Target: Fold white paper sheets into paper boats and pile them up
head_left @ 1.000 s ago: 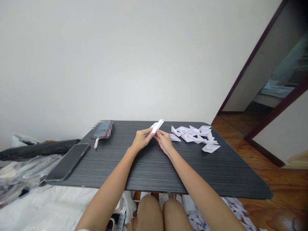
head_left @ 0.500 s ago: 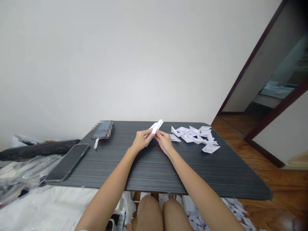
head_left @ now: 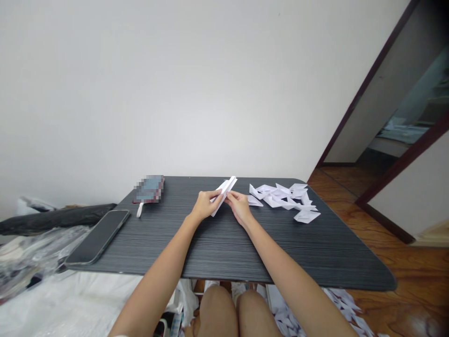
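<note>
A folded sheet of white paper (head_left: 228, 186) is held up between both hands over the far middle of the dark table (head_left: 224, 243). My left hand (head_left: 206, 204) pinches its left side, thumb toward me. On the right edge, the fingertips of my right hand (head_left: 239, 206) press together on the paper. The lower end of the sheet slants down toward the tabletop. Just right of my right hand lies one folded paper piece (head_left: 255, 201), partly hidden by it. Several more pointed folded papers (head_left: 280, 196) form a loose pile farther right.
At the table's left edge lies a smartphone (head_left: 98, 238). A blurred-out flat item (head_left: 150, 188) with a white strap sits at the back left. More folded papers (head_left: 342, 304) are on the floor below right. The wall (head_left: 224, 93) stands behind the table.
The folded paper has shifted very slightly between the fingers, its lower end a bit farther down. Both hands stay in nearly the same place, and the pile is unchanged.
</note>
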